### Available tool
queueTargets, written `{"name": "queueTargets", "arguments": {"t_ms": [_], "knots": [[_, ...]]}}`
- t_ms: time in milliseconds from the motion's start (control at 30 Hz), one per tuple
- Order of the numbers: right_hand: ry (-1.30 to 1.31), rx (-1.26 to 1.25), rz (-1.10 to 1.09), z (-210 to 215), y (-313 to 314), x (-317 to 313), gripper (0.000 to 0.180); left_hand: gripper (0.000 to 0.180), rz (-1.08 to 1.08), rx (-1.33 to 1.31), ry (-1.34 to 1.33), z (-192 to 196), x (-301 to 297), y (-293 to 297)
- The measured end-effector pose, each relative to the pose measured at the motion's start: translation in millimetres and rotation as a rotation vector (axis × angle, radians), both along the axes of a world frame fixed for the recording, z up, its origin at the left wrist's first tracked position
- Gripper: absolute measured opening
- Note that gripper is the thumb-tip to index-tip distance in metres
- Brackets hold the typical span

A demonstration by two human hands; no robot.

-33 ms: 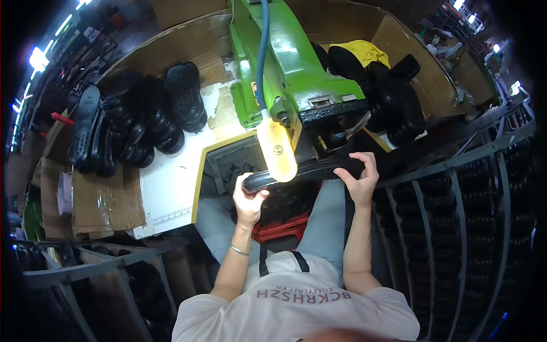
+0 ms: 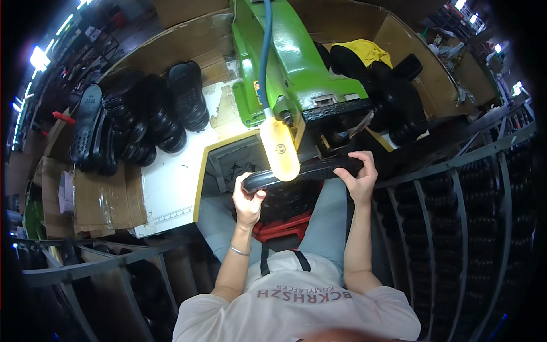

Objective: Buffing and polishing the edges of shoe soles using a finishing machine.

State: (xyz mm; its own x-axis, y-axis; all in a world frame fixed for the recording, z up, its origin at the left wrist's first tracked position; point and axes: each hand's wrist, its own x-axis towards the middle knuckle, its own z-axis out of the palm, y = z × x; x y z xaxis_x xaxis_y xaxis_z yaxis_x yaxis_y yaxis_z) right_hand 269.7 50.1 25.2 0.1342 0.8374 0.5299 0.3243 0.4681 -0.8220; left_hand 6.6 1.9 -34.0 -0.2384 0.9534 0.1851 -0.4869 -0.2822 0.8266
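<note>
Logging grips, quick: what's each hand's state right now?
Left hand: closed on the left end of the black shoe sole.
Right hand: holding the same sole's right end, pinched with the thumb.

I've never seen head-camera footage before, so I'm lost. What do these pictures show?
There's no robot: a camera worn on the person's head looks down, and its wide fisheye lens bends straight edges. The person's bare left hand and right hand hold a long black piece, probably a shoe sole, one near each end. Ahead stands a green machine; a yellow paddle-shaped part hangs before it, hiding some of the piece. On the white tabletop, left of the machine, black shoe soles sit in piles.
</note>
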Motion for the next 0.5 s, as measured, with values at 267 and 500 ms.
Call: {"name": "queueTargets", "arguments": {"t_ms": [267, 500], "knots": [[0.706, -0.218, 0.139, -108.8, 22.0, 36.8, 0.045, 0.049, -0.015, 0.080, 0.194, 33.7, 50.1, 15.6], [0.450, -0.157, -0.087, -92.6, 17.3, 51.7, 0.041, 0.056, -0.023, 0.054, 0.400, 23.2, 54.2, 26.9]]}}
